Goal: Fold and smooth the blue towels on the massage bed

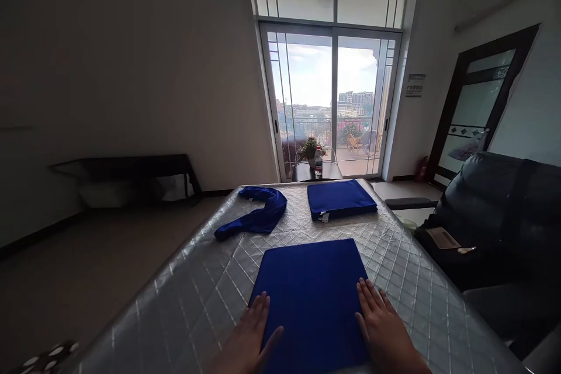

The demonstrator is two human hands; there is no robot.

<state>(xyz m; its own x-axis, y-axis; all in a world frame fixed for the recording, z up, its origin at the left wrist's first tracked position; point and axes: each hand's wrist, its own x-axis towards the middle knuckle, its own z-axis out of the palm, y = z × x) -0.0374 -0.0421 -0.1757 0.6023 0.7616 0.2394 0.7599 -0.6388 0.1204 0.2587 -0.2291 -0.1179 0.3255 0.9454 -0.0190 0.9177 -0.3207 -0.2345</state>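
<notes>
A flat, square blue cushion (313,298) lies on the silver quilted cover of the table (197,298), right in front of me. My left hand (252,333) rests along its left edge, fingers stretched out and thumb on the blue fabric. On the opposite edge lies my right hand (379,315), its fingers extended and its thumb touching the side. Neither hand grips anything. Farther back on the right is another blue cushion (340,197) with a white tag at its near edge. A crumpled blue cloth (263,213) lies curved at the back left.
Beyond the far edge, a small dark table (302,173) holds a potted plant (310,149) and a water bottle (318,162) before glass sliding doors. A black leather sofa (508,216) stands at right, with a brown card (442,238) on it. A low black rack (131,181) is along the left wall.
</notes>
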